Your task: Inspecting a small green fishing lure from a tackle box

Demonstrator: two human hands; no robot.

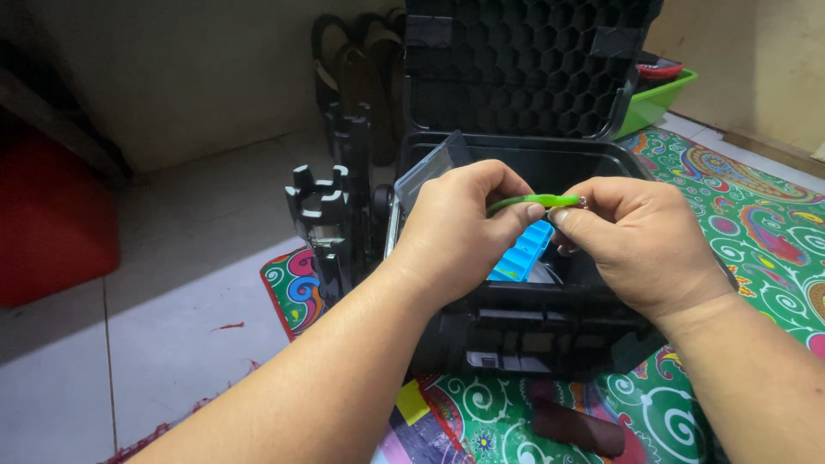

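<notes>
**Green strip pinched between both hands above open black case**

Held at both ends: a thin, bright green, flexible plastic strip (531, 201), stretched almost level between the two hands. Left hand (455, 225) closed on the strip's left end, thumb and forefinger pressed together, the other fingers curled under. Right hand (634, 241) closed on the right end, fingertips (563, 216) pinched tight on the strip, where a small pale, shiny bit shows at the very tip. Both grips shut on the strip, hands near each other, only the short green span between them.

Directly below and behind the hands: a black, rigid plastic case (524, 331), lid (524, 64) swung up and standing open, its inner face patterned in honeycomb cells. Inside the case, just beneath the strip, a light blue ribbed plastic piece (522, 253). Leaning at the case's left rim, partly hidden by the left hand, a clear plastic cover (427, 172).

To the left of the case, upright on the floor, a black notched plastic insert (325, 219). Underneath everything, a green patterned mat (756, 232) with paisley swirls, laid on pale floor tiles (172, 318). At far left, a red box-shaped thing (51, 219) in shadow. Behind the lid at upper right, a lime green plastic tray (657, 101). Against the back wall, dark sandals (348, 64).
</notes>
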